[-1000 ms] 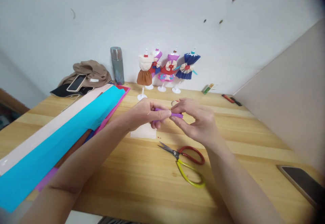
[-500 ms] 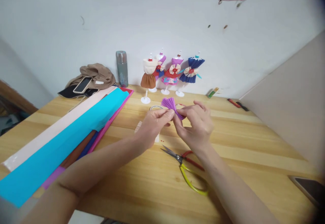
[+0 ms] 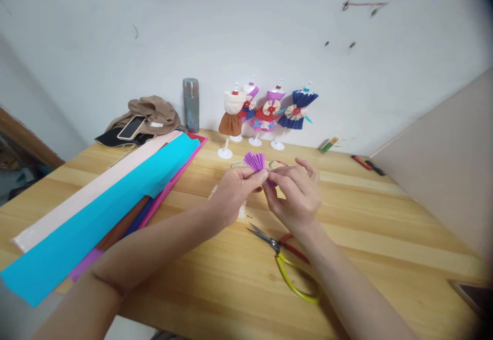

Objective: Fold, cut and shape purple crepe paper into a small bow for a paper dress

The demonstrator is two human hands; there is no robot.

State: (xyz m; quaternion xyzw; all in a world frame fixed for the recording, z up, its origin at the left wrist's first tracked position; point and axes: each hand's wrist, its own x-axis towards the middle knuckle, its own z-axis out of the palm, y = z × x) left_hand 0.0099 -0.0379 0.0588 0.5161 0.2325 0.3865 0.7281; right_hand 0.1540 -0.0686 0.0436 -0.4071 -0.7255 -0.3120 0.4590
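A pleated piece of purple crepe paper [image 3: 254, 161] is pinched at its middle between my two hands, its upper end fanned out. My left hand [image 3: 235, 188] is closed on it from the left, thumb on top. From the right, my right hand [image 3: 295, 191] grips the same paper with thumb and forefinger, hiding most of its lower end. Below the hands lie scissors [image 3: 274, 245] with red and yellow handles, blades slightly apart. Cream pleated paper scraps [image 3: 242, 210] lie partly hidden under my left hand.
Several small dress-form stands in paper dresses [image 3: 232, 123] line the wall. A flask [image 3: 191, 106], a brown cloth [image 3: 156, 114] and a phone [image 3: 131, 127] sit at back left. Crepe paper sheets [image 3: 115, 209] cover the left side. A glue stick [image 3: 329, 145] is at the back right.
The camera view has shifted slightly, so the scene sits a little further right. Both hands keep hold of the purple paper, whose fanned top now looks narrower and more upright.
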